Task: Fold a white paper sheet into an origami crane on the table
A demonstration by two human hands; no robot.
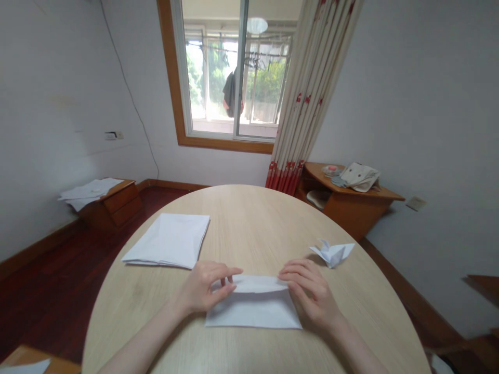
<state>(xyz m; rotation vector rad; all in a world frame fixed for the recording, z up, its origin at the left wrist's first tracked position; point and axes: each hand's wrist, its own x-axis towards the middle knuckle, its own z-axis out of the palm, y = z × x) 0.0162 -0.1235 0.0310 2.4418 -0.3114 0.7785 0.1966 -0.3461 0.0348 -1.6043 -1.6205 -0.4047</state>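
Observation:
A white sheet of paper (253,310) lies in front of me on the round wooden table (249,208), its far edge folded over toward me in a strip. My left hand (206,285) grips the left end of that strip, thumb on the near side and fingers at the far side. At the other end, my right hand (307,291) pinches the strip between thumb and fingers. Beyond my right hand sits a folded white paper crane (332,253). A stack of white paper (169,239) rests past my left hand.
Behind the table at the right stands a wooden desk (351,195) with a cloth bag (360,176) on it. A low drawer cabinet (122,205) bearing papers (91,191) is at the left. A curtain (304,104) hangs beside the window (210,78).

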